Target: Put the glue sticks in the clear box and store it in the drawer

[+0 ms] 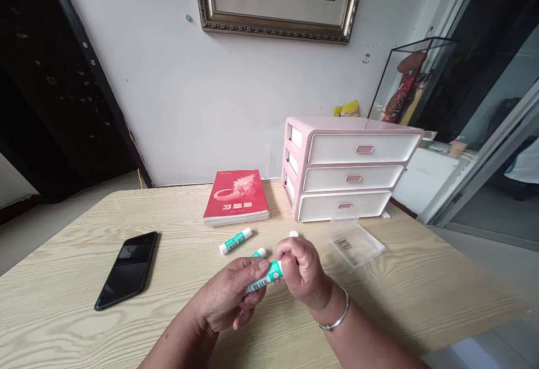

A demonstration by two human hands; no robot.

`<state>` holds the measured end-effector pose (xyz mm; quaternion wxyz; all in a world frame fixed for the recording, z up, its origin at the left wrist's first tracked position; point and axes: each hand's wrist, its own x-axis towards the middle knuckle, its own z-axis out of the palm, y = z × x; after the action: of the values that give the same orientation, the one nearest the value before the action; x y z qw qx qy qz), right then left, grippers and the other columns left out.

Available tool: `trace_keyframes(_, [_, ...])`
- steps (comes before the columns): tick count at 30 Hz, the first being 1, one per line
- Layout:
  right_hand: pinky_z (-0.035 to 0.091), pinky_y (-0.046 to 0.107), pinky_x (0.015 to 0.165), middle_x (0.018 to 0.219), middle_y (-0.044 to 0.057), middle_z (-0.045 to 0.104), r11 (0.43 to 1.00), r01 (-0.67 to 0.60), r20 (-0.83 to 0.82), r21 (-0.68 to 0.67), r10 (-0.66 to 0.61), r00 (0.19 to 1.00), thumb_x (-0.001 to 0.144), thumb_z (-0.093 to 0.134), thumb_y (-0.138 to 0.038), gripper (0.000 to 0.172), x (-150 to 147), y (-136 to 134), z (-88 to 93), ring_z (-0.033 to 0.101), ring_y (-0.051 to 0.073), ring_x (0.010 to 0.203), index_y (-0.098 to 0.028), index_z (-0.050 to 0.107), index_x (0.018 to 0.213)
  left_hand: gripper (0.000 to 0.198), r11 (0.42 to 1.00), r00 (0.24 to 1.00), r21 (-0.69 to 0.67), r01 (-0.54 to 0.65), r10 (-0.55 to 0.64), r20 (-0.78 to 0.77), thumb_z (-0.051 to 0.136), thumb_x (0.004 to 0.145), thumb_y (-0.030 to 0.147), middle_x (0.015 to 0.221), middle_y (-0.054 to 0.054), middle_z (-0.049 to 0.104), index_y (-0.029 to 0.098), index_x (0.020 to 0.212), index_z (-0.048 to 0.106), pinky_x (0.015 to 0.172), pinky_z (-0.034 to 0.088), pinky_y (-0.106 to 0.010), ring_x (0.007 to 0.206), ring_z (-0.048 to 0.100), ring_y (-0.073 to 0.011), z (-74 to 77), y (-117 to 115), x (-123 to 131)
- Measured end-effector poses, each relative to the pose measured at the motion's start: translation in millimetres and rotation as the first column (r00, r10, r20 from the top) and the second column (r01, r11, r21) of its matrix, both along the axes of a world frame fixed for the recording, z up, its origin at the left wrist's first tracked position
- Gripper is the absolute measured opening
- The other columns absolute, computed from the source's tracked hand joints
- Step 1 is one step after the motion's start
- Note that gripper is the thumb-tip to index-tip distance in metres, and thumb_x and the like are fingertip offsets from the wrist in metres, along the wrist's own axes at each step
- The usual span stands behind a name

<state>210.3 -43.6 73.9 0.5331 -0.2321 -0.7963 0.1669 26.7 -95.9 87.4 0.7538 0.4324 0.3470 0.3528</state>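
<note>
My left hand (238, 290) is wrapped around the body of a green and white glue stick (265, 280), held tilted above the table. My right hand (304, 270), with a silver bangle at the wrist, closes its fingers over the glue stick's far end, so that end is hidden. A second glue stick (236, 241) lies on the table just beyond. Partly covered by my left hand is a third one (259, 253). Behind my right hand shows a small white end (293, 234) of something mostly hidden.
A clear plastic box (356, 245) with its lid raised stands right of my hands. A pink and white drawer unit (353, 178) is behind it, and a red book (236, 195) lies near the wall. To the left rests a black phone (127, 270) on the wooden table (181, 279).
</note>
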Motion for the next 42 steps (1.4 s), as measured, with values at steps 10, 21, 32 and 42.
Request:
trace_keyframes(10, [0.035,0.027,0.055,0.06,-0.002,0.058,0.82,0.566,0.26,-0.082,-0.531,0.807,0.094,0.037,-0.022,0.02,26,32,16.3,0.055,0.017,0.056,-0.021,0.056,0.095,0.048,0.867,0.81,0.326,-0.377,0.479,-0.339,0.048,0.091,0.062,0.061,0.004,0.048,0.016,0.1,0.059,0.044,0.034,-0.021,0.046,0.041,-0.0094,-12.5,18,-22])
trace_keyframes(21, [0.039,0.027,0.076,0.098,0.009,0.068,0.848,0.522,0.739,-0.091,-0.294,0.607,0.092,0.048,-0.011,0.015,34,32,-10.9,0.063,0.021,0.091,-0.016,0.056,0.104,0.037,0.698,0.116,0.704,0.132,0.694,-0.71,0.032,0.1,0.04,0.119,-0.012,0.064,0.022,0.125,0.052,0.083,0.047,-0.035,0.102,0.064,-0.026,-46.2,34,-28])
trace_keyframes(32, [0.038,0.026,0.074,0.094,0.007,0.069,0.816,0.556,0.788,-0.157,-0.236,0.568,0.082,0.052,-0.006,0.023,41,41,-14.2,0.064,0.019,0.089,-0.018,0.061,0.1,0.029,0.715,0.005,0.682,0.156,0.689,-0.724,0.044,0.096,0.033,0.11,-0.013,0.068,0.019,0.114,0.062,0.091,0.048,-0.042,0.107,0.062,-0.0299,-49.9,40,-28])
trace_keyframes(42, [0.035,0.027,0.065,0.083,0.004,0.071,0.741,0.664,0.553,-0.094,-0.516,0.654,0.093,0.053,-0.028,0.014,20,33,8.4,0.064,0.019,0.077,-0.021,0.06,0.084,0.039,0.758,-0.173,0.648,0.07,0.649,-0.741,0.047,0.094,0.037,0.13,-0.014,0.062,0.018,0.125,0.062,0.095,0.044,-0.039,0.12,0.055,-0.0307,-43.7,72,-49])
